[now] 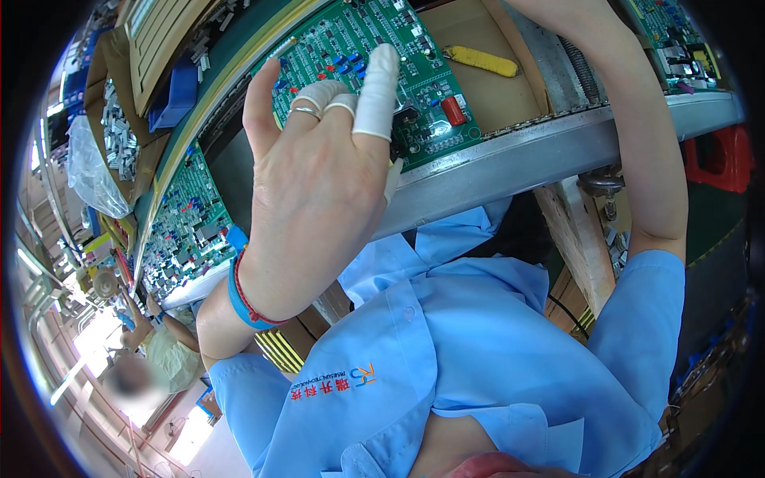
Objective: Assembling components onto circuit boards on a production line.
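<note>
Over a green circuit board [434, 88] is my left hand [323, 151], its back toward me. White finger cots cover the index finger, which is stretched out flat over the board, and the bent middle and ring fingers. The little finger stands apart to the left. My thumb is mostly hidden by the hand, near a dark component [406, 114] at the board's near edge. No held thing shows in this hand. A red block-shaped component [453, 111] and small blue parts [348, 64] sit on the board. My right forearm reaches past the top edge, so that hand is out of sight.
A yellow-handled tool [480, 60] lies in a cardboard tray right of the board. The metal rail [510, 163] runs along the near side. More boards [187, 215] stand at left, beside a blue bin [173, 99] and a carton of small parts [119, 131]. Another person [163, 358] sits far left.
</note>
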The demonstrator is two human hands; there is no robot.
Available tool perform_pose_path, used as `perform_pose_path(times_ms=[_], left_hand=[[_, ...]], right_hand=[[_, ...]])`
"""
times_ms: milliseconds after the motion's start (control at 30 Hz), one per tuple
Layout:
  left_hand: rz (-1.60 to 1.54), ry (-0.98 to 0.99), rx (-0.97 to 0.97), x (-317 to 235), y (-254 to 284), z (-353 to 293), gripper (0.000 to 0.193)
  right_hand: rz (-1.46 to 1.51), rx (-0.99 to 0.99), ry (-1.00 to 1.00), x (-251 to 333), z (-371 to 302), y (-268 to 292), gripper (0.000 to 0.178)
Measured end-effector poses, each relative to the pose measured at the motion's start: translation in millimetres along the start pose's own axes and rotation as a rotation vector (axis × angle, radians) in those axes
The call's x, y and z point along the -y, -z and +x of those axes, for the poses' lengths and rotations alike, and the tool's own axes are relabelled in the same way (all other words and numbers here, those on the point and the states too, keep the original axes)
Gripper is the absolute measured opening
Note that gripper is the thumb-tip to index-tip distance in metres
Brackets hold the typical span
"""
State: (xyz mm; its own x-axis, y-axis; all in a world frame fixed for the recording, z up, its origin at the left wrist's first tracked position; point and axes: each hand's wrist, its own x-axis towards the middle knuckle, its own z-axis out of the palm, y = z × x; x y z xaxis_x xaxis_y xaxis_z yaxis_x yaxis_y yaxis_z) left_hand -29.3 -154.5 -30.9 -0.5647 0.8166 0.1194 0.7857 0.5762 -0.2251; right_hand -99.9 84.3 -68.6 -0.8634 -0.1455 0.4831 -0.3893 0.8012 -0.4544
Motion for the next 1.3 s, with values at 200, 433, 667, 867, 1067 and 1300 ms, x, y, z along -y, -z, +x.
perform_pose_path(times_ms=[200,433,667,867,1067,1300], left_hand=[[-0.084,0.022,0.142,6,6,4,0.086],[-0.206,0.001,0.21,22,10,13,0.081],[-0.341,-0.003,0.39,39,10,23,0.073],[-0.213,-0.057,0.38,29,9,24,0.073],[-0.281,0.039,0.049,16,-1,7,0.06],[-0.389,0.142,-0.011,22,5,-13,0.074]], right_hand=[[0.051,-0.023,-0.012,0,0,-1,0.031],[0.012,0.069,-0.039,-3,5,-1,0.034],[0.067,0.026,-0.015,-3,6,-2,0.039],[0.09,-0.04,0.03,-9,5,-1,0.045],[0.422,0.111,-0.225,13,11,13,0.043],[1.637,0.355,-0.53,-5,18,17,0.061]])
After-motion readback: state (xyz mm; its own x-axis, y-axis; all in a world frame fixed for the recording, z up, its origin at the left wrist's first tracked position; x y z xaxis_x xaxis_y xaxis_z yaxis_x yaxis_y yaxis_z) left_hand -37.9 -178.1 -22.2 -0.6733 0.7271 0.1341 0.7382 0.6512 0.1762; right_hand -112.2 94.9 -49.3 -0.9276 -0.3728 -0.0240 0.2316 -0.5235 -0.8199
